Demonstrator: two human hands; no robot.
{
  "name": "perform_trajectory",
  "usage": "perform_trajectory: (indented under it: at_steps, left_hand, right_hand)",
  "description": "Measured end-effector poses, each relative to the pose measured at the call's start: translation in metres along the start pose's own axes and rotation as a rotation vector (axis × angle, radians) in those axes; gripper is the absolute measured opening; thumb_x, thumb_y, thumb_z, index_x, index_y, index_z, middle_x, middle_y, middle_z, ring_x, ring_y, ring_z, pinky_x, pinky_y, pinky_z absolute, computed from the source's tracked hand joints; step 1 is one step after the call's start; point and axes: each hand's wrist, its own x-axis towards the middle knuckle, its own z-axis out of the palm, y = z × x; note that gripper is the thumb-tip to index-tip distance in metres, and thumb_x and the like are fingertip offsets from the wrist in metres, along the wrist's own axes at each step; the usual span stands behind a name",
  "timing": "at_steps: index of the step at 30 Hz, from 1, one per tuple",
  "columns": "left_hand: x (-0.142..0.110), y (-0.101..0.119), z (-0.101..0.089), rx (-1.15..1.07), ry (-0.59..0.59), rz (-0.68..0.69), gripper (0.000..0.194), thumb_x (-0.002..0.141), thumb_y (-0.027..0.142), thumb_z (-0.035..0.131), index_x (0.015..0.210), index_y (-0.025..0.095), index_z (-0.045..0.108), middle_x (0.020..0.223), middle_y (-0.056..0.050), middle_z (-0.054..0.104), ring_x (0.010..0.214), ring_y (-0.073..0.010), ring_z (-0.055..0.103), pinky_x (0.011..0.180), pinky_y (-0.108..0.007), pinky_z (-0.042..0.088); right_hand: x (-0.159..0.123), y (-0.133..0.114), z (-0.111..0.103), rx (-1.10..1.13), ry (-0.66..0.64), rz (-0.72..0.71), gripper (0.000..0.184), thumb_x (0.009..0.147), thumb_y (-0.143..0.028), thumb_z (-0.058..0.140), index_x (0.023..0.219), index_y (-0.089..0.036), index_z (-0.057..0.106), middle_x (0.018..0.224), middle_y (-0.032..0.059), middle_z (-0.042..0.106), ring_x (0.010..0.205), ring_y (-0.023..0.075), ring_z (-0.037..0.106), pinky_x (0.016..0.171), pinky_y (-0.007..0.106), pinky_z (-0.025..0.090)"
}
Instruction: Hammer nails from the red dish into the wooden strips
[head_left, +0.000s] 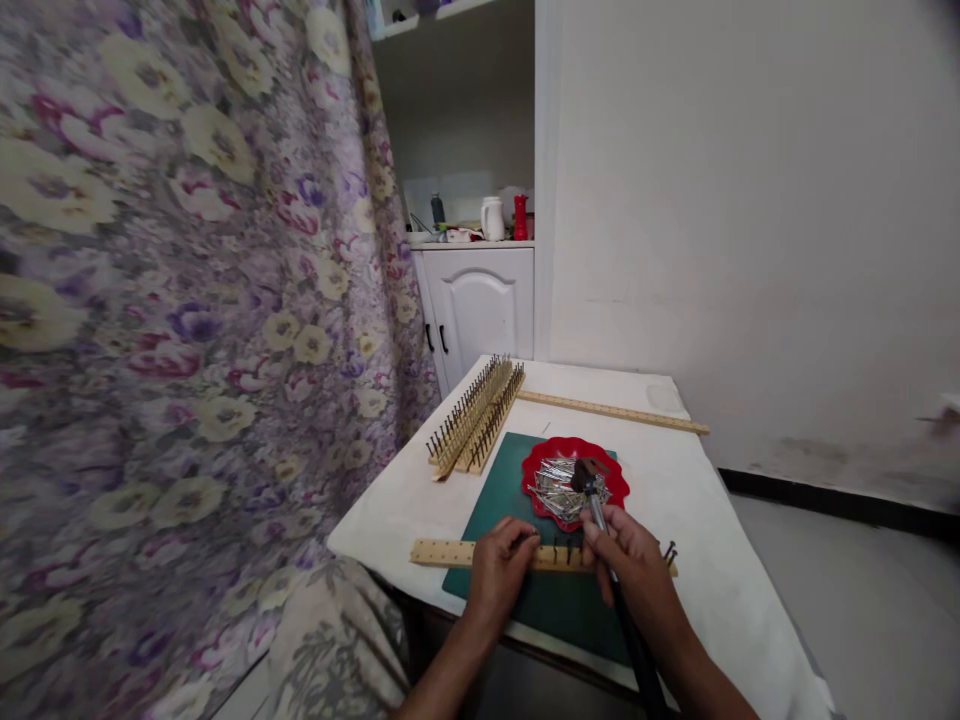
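Note:
My right hand [630, 555] is closed around the shaft of a hammer [596, 510], its dark head raised in front of a red scalloped dish [532, 452]. Loose silver nails [555, 485] fill that dish. A wooden strip with rows of small holes [442, 552] lies crosswise near the table's front edge, over a green mat [495, 490]. Several dark nails [568, 550] stand upright in the strip between my hands, and others at its right end. On the strip, my left hand [501, 565] is pinched closed; what its fingertips hold is too small to make out.
Wooden strips full of upright nails [476, 420] lie at the table's far left. Another wooden strip [615, 408] crosses the back of the white-covered table [397, 510]. A flowered curtain [225, 350] hangs at left; a white cabinet [480, 300] and wall stand beyond.

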Motion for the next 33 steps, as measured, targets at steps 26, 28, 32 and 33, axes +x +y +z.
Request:
perform_trajectory:
  at_steps: [26, 28, 32, 33]
  left_hand:
    - [0.004, -0.021, 0.013, 0.19, -0.06, 0.048, 0.019, 0.081, 0.019, 0.05, 0.063, 0.017, 0.057, 0.067, 0.0, 0.055, 0.069, -0.0156, 0.054, 0.061, -0.023, 0.037]
    - [0.004, -0.021, 0.013, 0.183, -0.071, 0.048, 0.017, 0.08, 0.017, 0.05, 0.064, 0.017, 0.057, 0.067, 0.0, 0.055, 0.068, -0.0156, 0.053, 0.061, -0.023, 0.036]
    - [0.004, -0.022, 0.013, 0.176, -0.08, 0.039, 0.018, 0.08, 0.018, 0.049, 0.063, 0.018, 0.055, 0.067, 0.0, 0.054, 0.068, -0.0155, 0.053, 0.06, -0.023, 0.035]
    - [0.004, -0.022, 0.013, 0.177, -0.079, 0.039, 0.018, 0.08, 0.019, 0.049, 0.063, 0.018, 0.054, 0.067, 0.0, 0.054, 0.069, -0.0155, 0.053, 0.06, -0.023, 0.035]
  right_hand:
    - [-0.008, 0.018, 0.012, -0.025, -0.268, 0.219, 0.026, 0.084, -0.043, 0.05, 0.082, -0.017, 0.054, 0.049, -0.0074, 0.059, 0.024, 0.0043, 0.039, 0.027, 0.015, 0.018]
    - [-0.01, 0.018, 0.014, -0.035, -0.264, 0.225, 0.024, 0.085, -0.04, 0.049, 0.081, -0.017, 0.054, 0.049, -0.0074, 0.059, 0.024, 0.0039, 0.039, 0.028, 0.015, 0.018]
    - [-0.011, 0.016, 0.013, -0.052, -0.266, 0.224, 0.025, 0.085, -0.041, 0.048, 0.08, -0.017, 0.053, 0.05, -0.0069, 0.06, 0.024, 0.0037, 0.039, 0.028, 0.015, 0.017]
    - [-0.011, 0.016, 0.013, -0.054, -0.266, 0.223, 0.026, 0.085, -0.042, 0.048, 0.08, -0.017, 0.053, 0.05, -0.007, 0.06, 0.024, 0.0038, 0.039, 0.028, 0.015, 0.017]
